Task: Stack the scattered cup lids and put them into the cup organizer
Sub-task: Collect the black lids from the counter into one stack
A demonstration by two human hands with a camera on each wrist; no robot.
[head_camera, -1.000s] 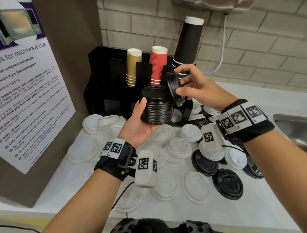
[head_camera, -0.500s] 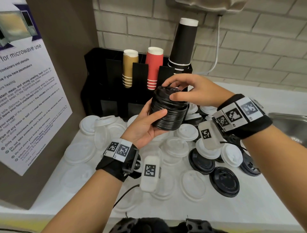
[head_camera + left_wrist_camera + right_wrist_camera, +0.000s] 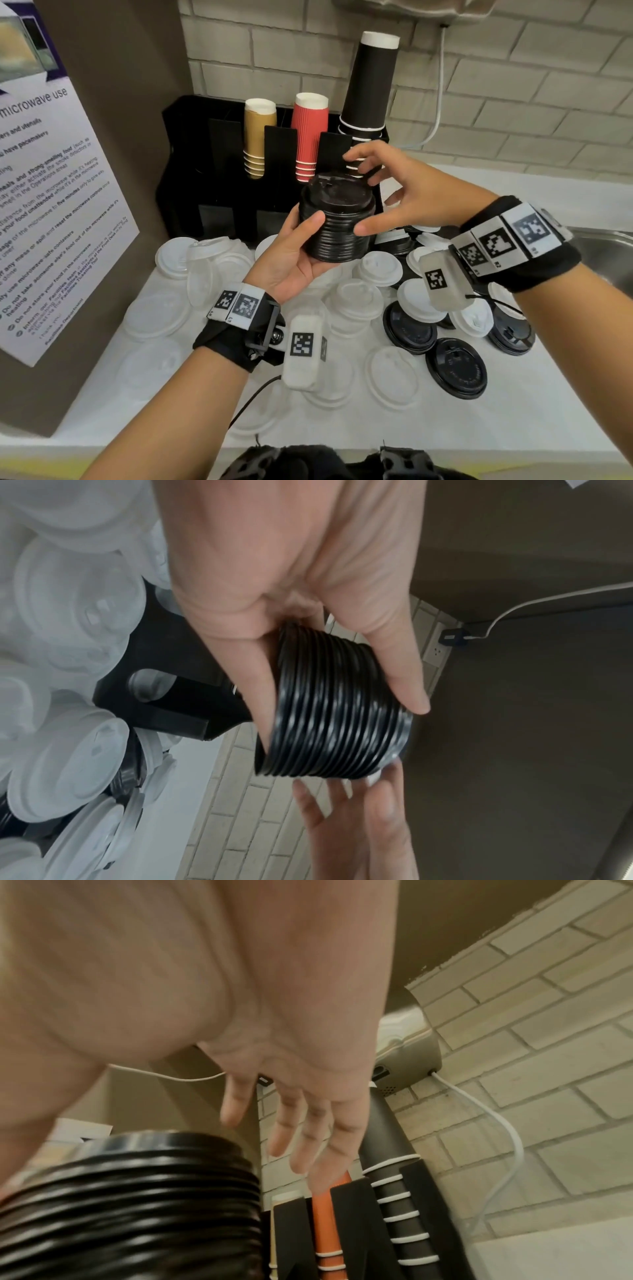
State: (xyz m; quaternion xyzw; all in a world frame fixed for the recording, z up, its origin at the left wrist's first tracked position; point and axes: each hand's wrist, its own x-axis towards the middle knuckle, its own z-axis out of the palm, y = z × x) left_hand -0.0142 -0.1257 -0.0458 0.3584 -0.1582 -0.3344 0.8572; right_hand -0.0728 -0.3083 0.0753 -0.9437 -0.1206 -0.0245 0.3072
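Observation:
A stack of black cup lids [image 3: 337,222] [image 3: 335,710] [image 3: 130,1199] is held upright in the air in front of the black cup organizer [image 3: 191,164]. My left hand [image 3: 294,253] grips the stack from the left, thumb across its side and fingers behind. Just right of the stack's top, my right hand [image 3: 387,192] hovers with fingers spread and holds nothing; its thumb tip sits close to the stack's right side. Loose white lids [image 3: 376,269] and black lids [image 3: 455,368] lie scattered on the counter below.
The organizer holds gold cups [image 3: 258,137], red cups [image 3: 308,133] and tall black cups [image 3: 371,92]. A brown box with a microwave notice [image 3: 51,205] stands at the left. A steel sink [image 3: 603,246] lies at the right. A brick wall is behind.
My right hand set a single black lid on top of the stack, then let go and spread its fingers. The left hand kept hold of the stack and tilted it upright.

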